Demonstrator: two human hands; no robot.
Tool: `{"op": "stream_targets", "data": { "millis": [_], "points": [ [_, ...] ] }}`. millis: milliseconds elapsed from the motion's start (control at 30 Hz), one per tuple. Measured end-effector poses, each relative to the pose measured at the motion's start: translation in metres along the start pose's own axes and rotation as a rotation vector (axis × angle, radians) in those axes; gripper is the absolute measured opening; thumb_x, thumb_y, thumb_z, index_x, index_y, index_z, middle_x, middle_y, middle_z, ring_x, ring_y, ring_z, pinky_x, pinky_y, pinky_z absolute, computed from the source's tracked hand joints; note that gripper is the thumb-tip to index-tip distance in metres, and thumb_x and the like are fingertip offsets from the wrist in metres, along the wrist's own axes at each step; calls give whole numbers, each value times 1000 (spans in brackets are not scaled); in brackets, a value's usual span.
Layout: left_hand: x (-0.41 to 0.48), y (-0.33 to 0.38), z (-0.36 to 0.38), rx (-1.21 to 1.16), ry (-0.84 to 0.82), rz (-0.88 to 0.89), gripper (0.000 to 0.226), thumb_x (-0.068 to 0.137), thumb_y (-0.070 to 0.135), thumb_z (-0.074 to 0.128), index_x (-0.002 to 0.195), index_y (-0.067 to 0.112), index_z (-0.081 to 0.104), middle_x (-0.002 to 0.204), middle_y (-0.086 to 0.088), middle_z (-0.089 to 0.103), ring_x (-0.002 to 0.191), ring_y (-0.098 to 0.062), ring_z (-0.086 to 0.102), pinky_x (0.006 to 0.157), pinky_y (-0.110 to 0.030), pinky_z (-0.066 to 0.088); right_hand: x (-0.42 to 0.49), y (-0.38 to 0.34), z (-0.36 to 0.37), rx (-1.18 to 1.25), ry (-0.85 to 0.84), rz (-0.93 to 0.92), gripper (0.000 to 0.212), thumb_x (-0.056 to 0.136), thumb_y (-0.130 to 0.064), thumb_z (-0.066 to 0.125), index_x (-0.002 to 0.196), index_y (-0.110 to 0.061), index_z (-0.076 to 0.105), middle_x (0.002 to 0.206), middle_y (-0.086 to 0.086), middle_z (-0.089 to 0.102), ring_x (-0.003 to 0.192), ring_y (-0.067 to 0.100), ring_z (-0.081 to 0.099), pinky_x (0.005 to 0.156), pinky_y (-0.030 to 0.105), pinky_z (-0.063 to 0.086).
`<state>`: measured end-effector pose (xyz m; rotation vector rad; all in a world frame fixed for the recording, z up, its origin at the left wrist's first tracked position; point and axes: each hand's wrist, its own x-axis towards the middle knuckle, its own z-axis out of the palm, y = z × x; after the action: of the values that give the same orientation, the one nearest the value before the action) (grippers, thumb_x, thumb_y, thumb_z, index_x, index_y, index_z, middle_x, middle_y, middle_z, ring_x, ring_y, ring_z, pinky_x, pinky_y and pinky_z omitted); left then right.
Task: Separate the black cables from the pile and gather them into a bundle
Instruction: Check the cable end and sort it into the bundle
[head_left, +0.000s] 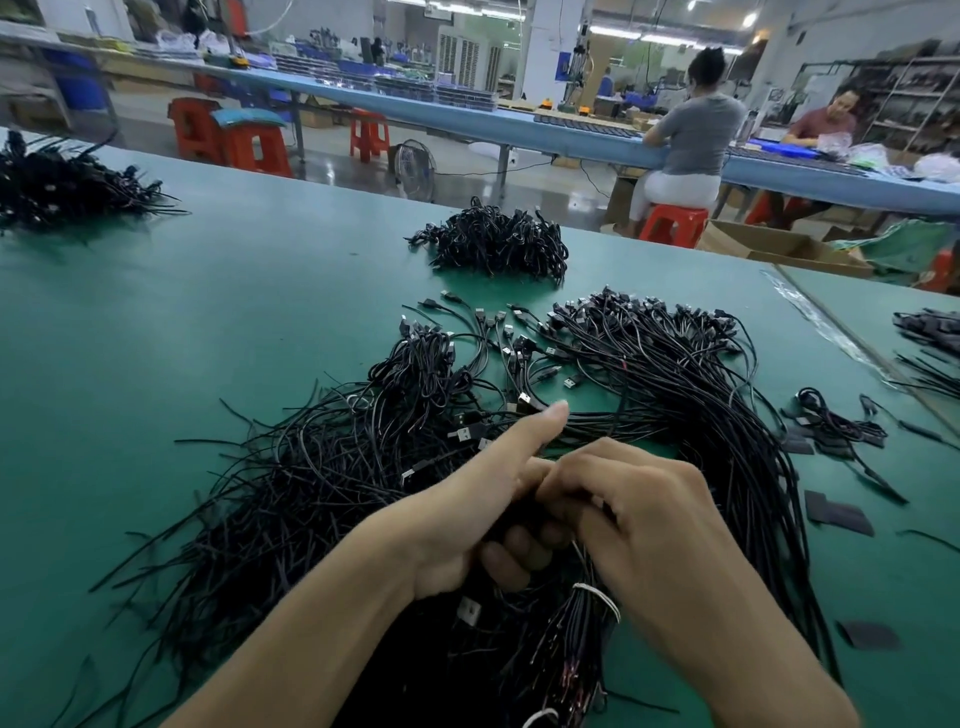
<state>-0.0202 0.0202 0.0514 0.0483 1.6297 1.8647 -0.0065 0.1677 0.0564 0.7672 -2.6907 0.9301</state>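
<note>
My left hand (457, 519) is wrapped around the bundle (582, 639) of black cables, with the fingers curled under it and the thumb sticking up. I hold it tight like this so the cables I picked do not slip back into the mess.

My right hand (660, 519) is pushed right up against the left one, so my hands are together. Its fingers are curled in by the top of the bundle. I cannot tell if they pinch a cable or just press on it. I think it is tucking one more cable in.

A white tie (605, 597) goes around the bundle just under my hands. It keeps the ends from spreading out.

The bundle sits low and close to me, over the big loose pile (311, 467) on the green table (208, 286). That way I only need to reach a little to get more.

A neat heap (493, 244) of cables lies farther back, well apart from the pile, so the two do not mix. Some flat black patches (836, 514) lie on my right.
</note>
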Motion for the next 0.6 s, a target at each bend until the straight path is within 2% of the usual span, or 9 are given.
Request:
{"op": "stream_targets", "data": {
  "millis": [67, 100, 133, 200, 267, 333, 467, 533, 600],
  "points": [
    [-5, -6, -13, -87, -149, 21, 35, 82, 51, 53, 79, 16, 51, 69, 2, 48, 56, -9, 34, 41, -16, 24, -1, 4, -4, 25, 37, -13, 29, 85, 3, 68, 81, -25, 73, 85, -16, 66, 83, 4, 64, 71, 16, 49],
    [-2, -6, -14, -138, -200, 49, 24, 76, 37, 50, 83, 14, 54, 73, 0, 51, 59, -9, 38, 42, -16, 30, -2, 6, -6, 36, 57, -18, 29, 84, 3, 69, 80, -26, 72, 84, -17, 66, 84, 2, 64, 72, 11, 46],
    [0, -6, -14, -198, -216, 59, 23, 72, 26, 46, 86, 12, 57, 76, -2, 52, 60, -9, 41, 43, -16, 33, -2, 7, -8, 43, 72, -24, 29, 84, 3, 70, 80, -26, 71, 83, -16, 66, 84, 1, 64, 72, 9, 45],
    [3, -7, -14, -238, -190, 56, 21, 77, 14, 43, 90, 10, 59, 77, -4, 54, 59, -8, 44, 42, -16, 35, -3, 10, -8, 48, 104, -38, 29, 84, 3, 71, 80, -26, 69, 81, -15, 66, 84, 0, 63, 71, 6, 43],
    [3, -10, -12, -219, -154, 87, 14, 95, 9, 43, 93, 10, 57, 74, -2, 52, 57, -6, 43, 40, -14, 34, -2, 13, -6, 61, 141, -37, 27, 84, 3, 71, 83, -24, 68, 83, -16, 65, 85, 0, 62, 71, 5, 42],
    [1, -9, -11, -241, -149, 124, 16, 103, 10, 40, 95, 10, 54, 73, 0, 49, 56, -6, 41, 38, -12, 32, -2, 13, -4, 77, 178, -43, 25, 86, 2, 69, 85, -23, 67, 87, -16, 63, 88, 1, 61, 73, 6, 42],
    [1, -8, -11, -244, -144, 183, 12, 104, 9, 41, 106, 9, 52, 73, 0, 51, 48, -4, 44, 31, -12, 33, -1, 14, -2, 86, 216, -60, 20, 89, -3, 67, 87, -23, 65, 88, -16, 61, 87, 5, 61, 73, 10, 45],
    [3, -8, -11, -223, -125, 164, 16, 105, 6, 38, 110, 10, 52, 73, 1, 52, 41, -1, 37, 28, -10, 27, -1, 15, 1, 104, 198, -44, 19, 91, -4, 66, 88, -23, 64, 87, -15, 60, 84, 7, 63, 72, 15, 48],
    [4, -7, -11, -246, -92, 136, 18, 103, 5, 37, 106, 11, 53, 72, 0, 51, 38, 0, 29, 27, -9, 21, -1, 15, 4, 122, 201, -47, 17, 91, -5, 65, 88, -22, 65, 88, -14, 61, 84, 8, 63, 71, 18, 49]
  ]
}}
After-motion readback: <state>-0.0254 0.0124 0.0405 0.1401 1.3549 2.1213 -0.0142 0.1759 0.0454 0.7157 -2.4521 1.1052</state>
